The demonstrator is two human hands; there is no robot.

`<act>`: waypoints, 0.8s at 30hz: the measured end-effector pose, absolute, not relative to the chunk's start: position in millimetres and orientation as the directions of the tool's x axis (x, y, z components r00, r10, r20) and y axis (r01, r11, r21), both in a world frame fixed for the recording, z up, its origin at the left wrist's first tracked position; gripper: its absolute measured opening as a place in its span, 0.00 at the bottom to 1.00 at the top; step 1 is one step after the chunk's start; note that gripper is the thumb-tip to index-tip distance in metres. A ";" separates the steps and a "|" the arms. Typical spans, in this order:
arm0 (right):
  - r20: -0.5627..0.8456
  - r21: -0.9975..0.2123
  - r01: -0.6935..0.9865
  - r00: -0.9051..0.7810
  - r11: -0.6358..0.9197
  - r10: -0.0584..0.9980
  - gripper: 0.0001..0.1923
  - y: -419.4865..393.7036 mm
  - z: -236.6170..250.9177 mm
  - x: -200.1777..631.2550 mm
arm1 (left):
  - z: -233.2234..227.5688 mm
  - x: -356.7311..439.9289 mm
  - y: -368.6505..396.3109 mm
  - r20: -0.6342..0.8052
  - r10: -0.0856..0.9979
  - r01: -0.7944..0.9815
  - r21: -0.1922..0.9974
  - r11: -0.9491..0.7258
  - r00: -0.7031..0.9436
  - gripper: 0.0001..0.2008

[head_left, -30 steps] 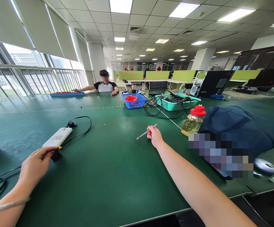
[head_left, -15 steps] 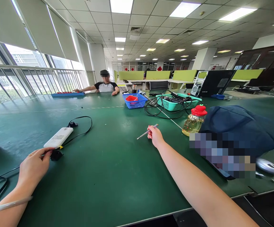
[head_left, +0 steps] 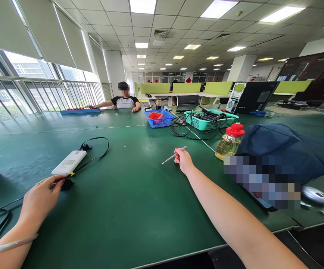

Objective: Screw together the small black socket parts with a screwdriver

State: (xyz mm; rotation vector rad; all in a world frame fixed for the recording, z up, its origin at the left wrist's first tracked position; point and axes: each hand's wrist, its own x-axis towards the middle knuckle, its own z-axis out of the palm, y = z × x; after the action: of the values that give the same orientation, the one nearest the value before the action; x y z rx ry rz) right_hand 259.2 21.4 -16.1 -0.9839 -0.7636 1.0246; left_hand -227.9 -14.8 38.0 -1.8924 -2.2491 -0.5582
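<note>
Held over the green table [head_left: 139,198], my right hand [head_left: 182,158] is closed round a slim screwdriver [head_left: 168,159], its metal shaft pointing left and down. On the left, my left hand [head_left: 43,196] pinches a thin black cable [head_left: 57,181] between thumb and fingers. Just past those fingertips lies a small black piece [head_left: 67,184], partly hidden, with a yellow bit [head_left: 72,174] beside it. A white power bank [head_left: 69,163] lies right behind, with a black cord [head_left: 108,145] looping out to its right.
At the right are a glass jar with a red lid [head_left: 228,144], a dark blue bag [head_left: 285,149] and a grey mouse [head_left: 315,195]. Farther back stand a blue basket [head_left: 159,121] and a green basket of cables [head_left: 206,124]. A person [head_left: 125,101] sits across the table.
The fingers of my left hand have shifted slightly at the black cable. My right hand and the screwdriver stay almost where they were.
</note>
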 end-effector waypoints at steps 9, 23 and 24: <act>0.076 -0.918 -0.341 0.343 0.200 0.936 0.14 22.8 -17.8 259.2 | 41.6 -231.7 -15.7 0.300 0.929 0.975 0.112 0.191 -0.217 0.23; 0.083 -0.914 -0.348 0.344 0.210 0.935 0.16 23.3 -18.1 259.3 | 45.0 -246.4 -21.7 0.151 0.936 0.946 0.107 0.305 -0.318 0.28; 0.083 -0.914 -0.349 0.344 0.210 0.935 0.15 23.3 -18.1 259.4 | 42.3 -252.3 -19.5 0.117 0.937 0.943 0.086 0.320 -0.329 0.28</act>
State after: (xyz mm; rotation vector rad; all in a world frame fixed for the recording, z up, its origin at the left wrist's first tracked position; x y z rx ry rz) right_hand 259.4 23.3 -18.1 -0.9562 -0.7619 1.0241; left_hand -252.3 -19.5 42.3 -1.7929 -2.5154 -0.2141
